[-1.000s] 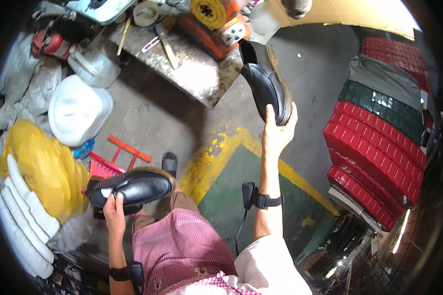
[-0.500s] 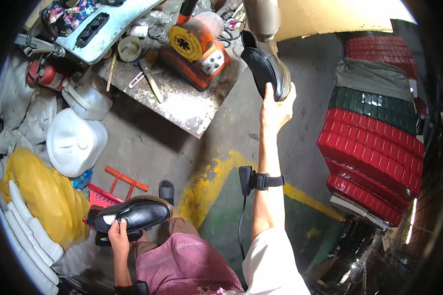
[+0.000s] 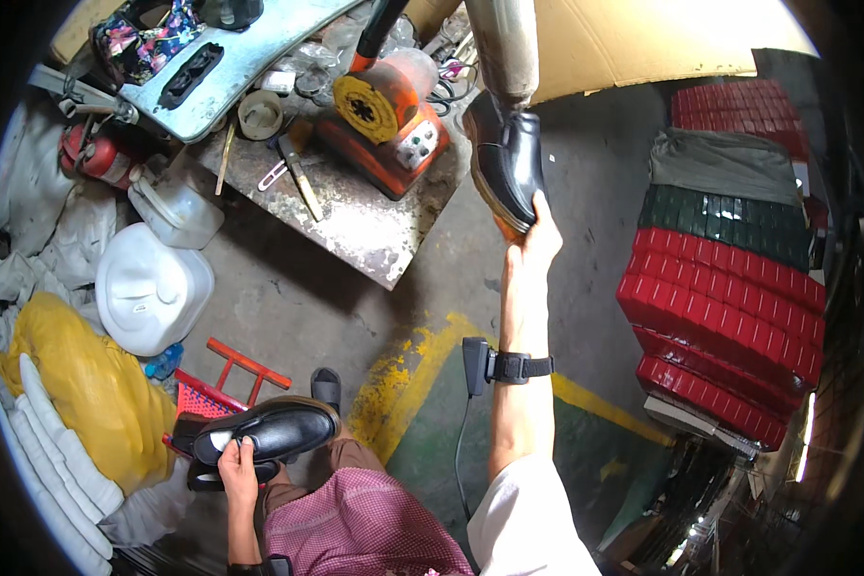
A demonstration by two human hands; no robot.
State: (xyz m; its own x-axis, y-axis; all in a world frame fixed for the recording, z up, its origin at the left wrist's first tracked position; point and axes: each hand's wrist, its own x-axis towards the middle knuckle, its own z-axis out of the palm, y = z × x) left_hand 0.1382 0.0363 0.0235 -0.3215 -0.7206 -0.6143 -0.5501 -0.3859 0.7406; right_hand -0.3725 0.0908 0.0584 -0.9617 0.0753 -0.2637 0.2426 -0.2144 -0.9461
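Left hand (image 3: 239, 468) grips black shoe (image 3: 293, 427) near its opening; right hand (image 3: 536, 240) grasps second shoe (image 3: 520, 161) by toe, near grey tube (image 3: 505, 53).

Light is strong but uneven, its source not clearly visible. The tabletop (image 3: 360, 230) is washed pale near its front corner, and a dark shadow lies beneath it on the grey floor (image 3: 298, 274). Glare whitens the sleeve (image 3: 528, 514) and the right end of the cardboard (image 3: 634, 48); highlights gleam on the black leather shoe (image 3: 298, 427) at lower left. Fisheye curvature bends the stacked red boxes (image 3: 720, 278), the lower right sinks into murky gloom, and black vignetting swallows the rim.
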